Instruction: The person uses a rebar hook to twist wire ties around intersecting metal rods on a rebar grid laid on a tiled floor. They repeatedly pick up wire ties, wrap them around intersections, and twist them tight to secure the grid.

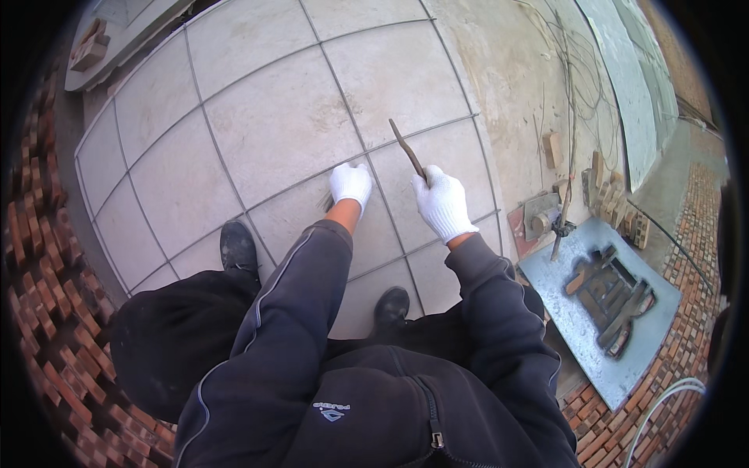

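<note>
- Spread over pale concrete: wide grid of thin dark metal rods (pixel 364 150), perhaps easily shifted if kicked by the scuffed black boots (pixel 237 248) among its cells.
- Near a crossing: white-knit-gloved left hand (pixel 351 184), fingers curled together.
- To its right: white-knit-gloved right hand (pixel 442 204), clamped on a dark, slightly curved metal bar (pixel 406 147), likely to snag a rod if swung low.
- Poking from the left fist: bunch of thin dark wires (pixel 326 201), liable to scatter through slackened grip; exact hold hidden.

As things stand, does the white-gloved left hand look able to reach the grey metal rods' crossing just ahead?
Likely yes: the left hand sits just short of that crossing, with nothing visible in between.
</note>
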Demonstrator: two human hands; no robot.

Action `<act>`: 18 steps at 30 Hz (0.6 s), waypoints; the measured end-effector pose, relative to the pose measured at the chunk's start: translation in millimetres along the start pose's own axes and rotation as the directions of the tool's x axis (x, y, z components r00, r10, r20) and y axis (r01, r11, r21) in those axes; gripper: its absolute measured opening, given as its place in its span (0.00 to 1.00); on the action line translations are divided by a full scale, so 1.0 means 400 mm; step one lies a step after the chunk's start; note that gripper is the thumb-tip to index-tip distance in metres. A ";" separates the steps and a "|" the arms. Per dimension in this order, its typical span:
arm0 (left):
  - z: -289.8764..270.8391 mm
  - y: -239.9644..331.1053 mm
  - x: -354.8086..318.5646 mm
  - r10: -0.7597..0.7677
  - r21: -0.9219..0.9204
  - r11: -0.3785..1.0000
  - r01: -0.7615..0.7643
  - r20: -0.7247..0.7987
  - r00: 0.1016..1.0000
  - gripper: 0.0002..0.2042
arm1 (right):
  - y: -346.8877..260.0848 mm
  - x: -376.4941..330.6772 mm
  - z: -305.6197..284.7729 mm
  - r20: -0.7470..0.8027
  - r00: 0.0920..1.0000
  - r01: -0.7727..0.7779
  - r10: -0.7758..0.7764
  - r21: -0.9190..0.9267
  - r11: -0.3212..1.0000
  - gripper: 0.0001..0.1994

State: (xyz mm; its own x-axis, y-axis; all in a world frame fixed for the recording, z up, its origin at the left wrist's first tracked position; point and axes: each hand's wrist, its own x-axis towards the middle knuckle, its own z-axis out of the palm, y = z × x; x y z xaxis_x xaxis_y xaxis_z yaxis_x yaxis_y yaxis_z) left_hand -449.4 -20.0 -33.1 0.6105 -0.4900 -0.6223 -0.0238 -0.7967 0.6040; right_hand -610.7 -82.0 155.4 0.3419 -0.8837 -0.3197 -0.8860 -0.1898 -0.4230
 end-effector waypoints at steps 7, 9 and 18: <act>-0.025 0.092 -0.046 -0.041 0.068 0.997 0.038 0.039 0.998 0.19 | 0.031 0.095 0.019 0.207 0.977 -0.058 0.056 0.005 0.998 0.22; -0.031 0.093 -0.054 -0.044 0.079 0.996 0.039 0.051 0.998 0.21 | 0.031 0.104 0.028 0.198 0.978 -0.078 0.073 0.014 0.997 0.23; -0.041 0.097 -0.055 -0.076 0.054 0.996 0.073 0.054 0.996 0.21 | -0.002 0.088 0.011 0.371 0.911 -0.252 0.179 0.157 0.955 0.24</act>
State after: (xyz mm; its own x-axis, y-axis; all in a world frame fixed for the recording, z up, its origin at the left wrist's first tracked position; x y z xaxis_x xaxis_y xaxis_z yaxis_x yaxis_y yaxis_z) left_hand -450.8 -34.5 12.1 0.5668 -0.4466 -0.6923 -0.0217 -0.8481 0.5294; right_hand -596.4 -111.0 140.7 0.2688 -0.6801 -0.6821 -0.8829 0.1090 -0.4567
